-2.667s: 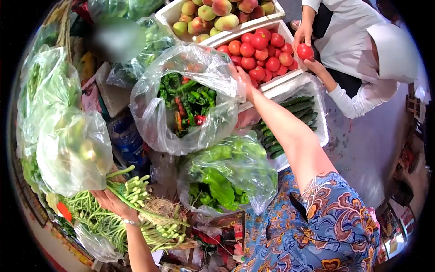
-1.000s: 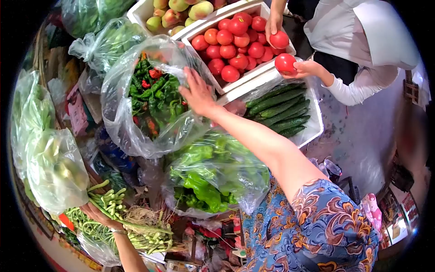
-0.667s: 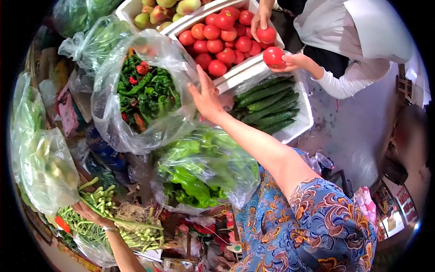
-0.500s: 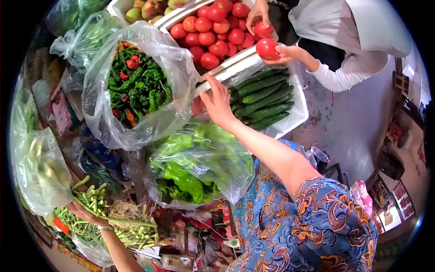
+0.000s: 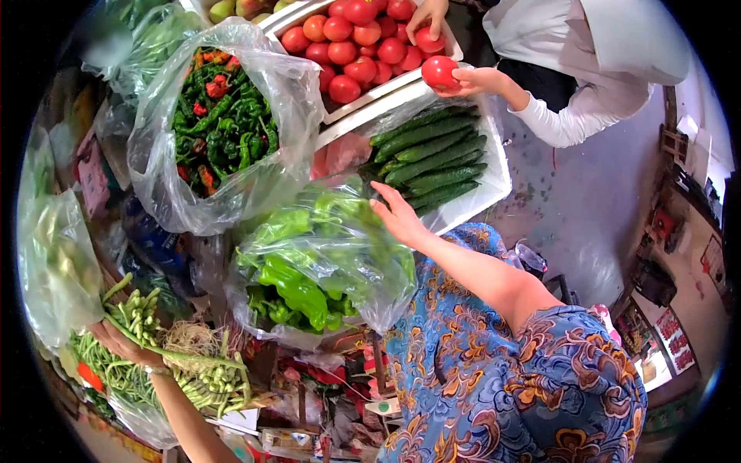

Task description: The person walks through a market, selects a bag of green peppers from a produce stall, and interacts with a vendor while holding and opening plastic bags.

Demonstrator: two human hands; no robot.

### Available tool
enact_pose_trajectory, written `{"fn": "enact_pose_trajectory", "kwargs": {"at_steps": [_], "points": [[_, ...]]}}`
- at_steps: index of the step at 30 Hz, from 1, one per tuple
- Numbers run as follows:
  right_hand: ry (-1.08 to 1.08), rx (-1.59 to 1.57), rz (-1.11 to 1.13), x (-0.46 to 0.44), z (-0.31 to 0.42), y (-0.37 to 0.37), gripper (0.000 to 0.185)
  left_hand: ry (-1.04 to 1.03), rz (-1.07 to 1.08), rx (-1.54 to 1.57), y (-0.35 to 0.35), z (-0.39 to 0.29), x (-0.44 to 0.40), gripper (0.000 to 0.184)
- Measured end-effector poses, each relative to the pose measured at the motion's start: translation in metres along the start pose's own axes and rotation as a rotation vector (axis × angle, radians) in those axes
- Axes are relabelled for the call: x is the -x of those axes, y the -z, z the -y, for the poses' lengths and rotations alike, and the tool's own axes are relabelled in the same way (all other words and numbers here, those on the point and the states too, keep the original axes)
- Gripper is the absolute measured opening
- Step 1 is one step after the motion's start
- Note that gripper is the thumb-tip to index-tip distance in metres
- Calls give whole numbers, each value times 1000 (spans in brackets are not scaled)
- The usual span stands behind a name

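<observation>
My right hand (image 5: 403,219) is open, fingers spread, at the near edge of a white foam box (image 5: 494,174) of cucumbers (image 5: 436,154). Just beside it lies a clear plastic bag of light green peppers (image 5: 297,285). At the lower left, my left hand (image 5: 127,345), with a band at the wrist, is closed around a bunch of green beans (image 5: 140,318); its fingers are partly hidden. More long beans (image 5: 216,382) and some pale, stringy roots (image 5: 191,339) lie against it.
Another person's hand (image 5: 482,79) holds a tomato (image 5: 441,73); their other hand (image 5: 429,18) touches one in the tomato crate (image 5: 378,99). An open bag of dark green and red chillies (image 5: 224,123) stands left of the crate. A stuffed plastic bag (image 5: 62,262) sits at far left.
My right hand has drawn back from the tomato crate's corner toward me, to the cucumber box's edge. My left hand stays at the beans. The whole view has shifted slightly.
</observation>
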State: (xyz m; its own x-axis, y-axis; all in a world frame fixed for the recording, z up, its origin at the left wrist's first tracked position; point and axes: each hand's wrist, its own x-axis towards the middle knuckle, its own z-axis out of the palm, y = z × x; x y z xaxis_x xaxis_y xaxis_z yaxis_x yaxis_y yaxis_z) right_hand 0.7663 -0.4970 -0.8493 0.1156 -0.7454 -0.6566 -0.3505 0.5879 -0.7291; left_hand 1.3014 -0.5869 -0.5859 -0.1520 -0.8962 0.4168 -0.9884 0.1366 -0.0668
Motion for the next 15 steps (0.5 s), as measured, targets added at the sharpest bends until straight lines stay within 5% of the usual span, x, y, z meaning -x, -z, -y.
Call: {"fn": "enact_pose_trajectory", "kwargs": {"at_steps": [5, 9, 15], "points": [[-139, -44, 54, 2, 6, -38, 73, 178, -38, 78, -1, -8, -3, 43], [-190, 12, 33, 12, 15, -44, 75, 244, -34, 117, 2, -44, -19, 47], [-240, 61, 32, 27, 23, -65, 84, 180, -25, 39, 0, -18, -10, 49]]}}
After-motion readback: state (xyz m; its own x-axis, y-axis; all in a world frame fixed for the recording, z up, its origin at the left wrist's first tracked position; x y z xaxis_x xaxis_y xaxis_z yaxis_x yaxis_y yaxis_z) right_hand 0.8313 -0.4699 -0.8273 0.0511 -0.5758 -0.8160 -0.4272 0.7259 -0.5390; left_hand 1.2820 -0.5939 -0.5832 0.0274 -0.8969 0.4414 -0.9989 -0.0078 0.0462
